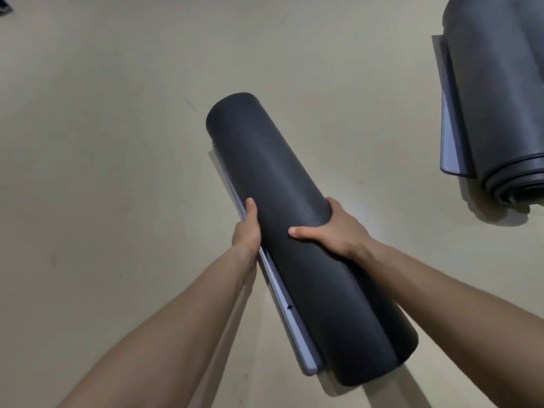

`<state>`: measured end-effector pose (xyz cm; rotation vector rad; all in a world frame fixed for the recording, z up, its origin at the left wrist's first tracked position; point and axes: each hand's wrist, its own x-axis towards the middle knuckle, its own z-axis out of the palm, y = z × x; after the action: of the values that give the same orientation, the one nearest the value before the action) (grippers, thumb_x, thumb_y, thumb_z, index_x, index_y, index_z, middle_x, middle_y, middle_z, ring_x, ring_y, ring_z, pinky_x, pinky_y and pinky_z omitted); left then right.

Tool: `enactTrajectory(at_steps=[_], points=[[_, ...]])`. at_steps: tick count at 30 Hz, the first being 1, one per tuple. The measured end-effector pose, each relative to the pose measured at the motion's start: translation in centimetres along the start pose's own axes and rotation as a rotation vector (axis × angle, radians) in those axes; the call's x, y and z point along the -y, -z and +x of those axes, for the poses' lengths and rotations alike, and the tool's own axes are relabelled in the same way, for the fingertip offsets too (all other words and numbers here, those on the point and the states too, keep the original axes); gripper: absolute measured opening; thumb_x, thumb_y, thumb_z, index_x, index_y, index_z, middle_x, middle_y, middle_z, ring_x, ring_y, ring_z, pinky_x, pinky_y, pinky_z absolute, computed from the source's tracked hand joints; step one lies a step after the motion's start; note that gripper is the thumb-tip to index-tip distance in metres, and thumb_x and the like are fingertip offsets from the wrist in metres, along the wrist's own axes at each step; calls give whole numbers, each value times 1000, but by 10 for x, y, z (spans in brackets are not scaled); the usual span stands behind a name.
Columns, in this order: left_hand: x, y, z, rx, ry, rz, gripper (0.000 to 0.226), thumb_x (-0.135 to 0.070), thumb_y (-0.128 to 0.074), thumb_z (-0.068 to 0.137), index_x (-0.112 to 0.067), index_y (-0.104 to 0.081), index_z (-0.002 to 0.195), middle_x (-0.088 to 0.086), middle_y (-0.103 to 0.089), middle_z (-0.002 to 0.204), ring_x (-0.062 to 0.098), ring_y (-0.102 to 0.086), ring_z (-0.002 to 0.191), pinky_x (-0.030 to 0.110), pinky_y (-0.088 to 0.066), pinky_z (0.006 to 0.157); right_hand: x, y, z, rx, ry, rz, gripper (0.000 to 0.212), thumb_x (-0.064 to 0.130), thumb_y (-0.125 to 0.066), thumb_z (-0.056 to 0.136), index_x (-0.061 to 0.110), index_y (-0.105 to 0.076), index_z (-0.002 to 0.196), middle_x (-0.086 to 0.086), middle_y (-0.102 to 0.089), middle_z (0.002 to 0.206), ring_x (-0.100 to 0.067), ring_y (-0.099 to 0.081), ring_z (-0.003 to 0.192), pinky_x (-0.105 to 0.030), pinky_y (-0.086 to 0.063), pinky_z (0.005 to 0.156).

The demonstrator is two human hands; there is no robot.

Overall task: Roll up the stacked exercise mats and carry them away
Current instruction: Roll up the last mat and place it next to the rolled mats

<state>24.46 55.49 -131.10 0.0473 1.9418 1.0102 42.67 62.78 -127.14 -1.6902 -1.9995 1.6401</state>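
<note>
A rolled dark exercise mat (pixel 297 207) lies diagonally in the middle of the head view, its pale lilac loose edge (pixel 290 322) showing along its left side. My left hand (pixel 247 228) grips the mat's left side at that edge, fingers hidden beneath. My right hand (pixel 329 228) grips the roll from the right, thumb lying across its top. A second rolled dark mat (pixel 497 92) rests on the floor at the upper right, its spiral end facing the camera and a lilac flap sticking out on its left.
The beige floor (pixel 103 142) spreads all around. A small dark object (pixel 4 8) sits at the top left corner.
</note>
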Motion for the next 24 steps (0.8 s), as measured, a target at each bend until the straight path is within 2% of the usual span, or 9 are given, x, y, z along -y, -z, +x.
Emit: enactTrajectory(at_steps=[1,2,4,7,10,13,16,20,24], points=[[2,3,-2,80,-1,-28,136,-109,-48,43,-15,-57,141,3,-68,132,28,-68,112,45,-54,100,0,1,1,10,1,42,100,71,-88,55,36,-45,137,16,-63,124,-14,-66,105,-37,-53,92],[0,4,-11,156,-24,-37,122,-102,-58,52,-16,-55,140,2,-69,129,24,-69,109,42,-57,92,0,2,2,14,5,69,100,70,-89,54,36,-45,137,16,-64,123,-13,-66,103,-37,-54,91],[0,-1,-18,251,-53,-73,107,-85,-71,65,-19,-45,144,-1,-67,130,21,-69,109,42,-59,90,1,-1,0,19,27,83,97,63,-91,56,35,-44,136,15,-65,120,-10,-67,99,-33,-54,85],[-2,-6,-27,285,-72,-88,99,-76,-79,65,-21,-52,142,-3,-74,123,21,-73,107,46,-58,97,6,-11,-10,7,43,94,96,57,-93,58,32,-41,135,11,-64,118,-13,-67,98,-32,-54,79],[-14,-3,-49,281,-98,-44,76,-62,-82,74,-24,-59,136,-6,-76,118,16,-75,102,37,-63,86,13,-8,-33,10,29,178,94,52,-92,59,37,-37,135,11,-65,118,-14,-68,98,-36,-58,85],[-30,5,-92,248,-149,11,87,-59,-89,66,-24,-56,138,-6,-74,123,14,-74,103,36,-62,88,26,8,-74,4,19,288,94,45,-92,60,48,-35,134,18,-67,114,-10,-71,95,-40,-60,88],[-56,9,-148,217,-182,104,95,-64,-90,58,-26,-53,137,-11,-72,122,12,-73,106,39,-60,94,46,34,-128,-36,5,419,96,44,-94,58,55,-35,133,27,-67,116,0,-70,99,-36,-59,91],[-108,-3,-240,216,-233,257,94,-63,-91,55,-30,-51,133,-16,-70,120,10,-70,107,40,-58,97,74,82,-206,-142,-40,584,107,48,-97,50,50,-37,139,28,-64,122,-1,-67,109,-35,-56,96],[-163,-43,-335,299,-288,398,88,-57,-93,58,-30,-52,131,-17,-70,117,8,-70,104,39,-58,96,90,151,-282,-284,-87,722,108,42,-98,55,49,-37,143,28,-64,126,3,-64,113,-34,-55,100]])
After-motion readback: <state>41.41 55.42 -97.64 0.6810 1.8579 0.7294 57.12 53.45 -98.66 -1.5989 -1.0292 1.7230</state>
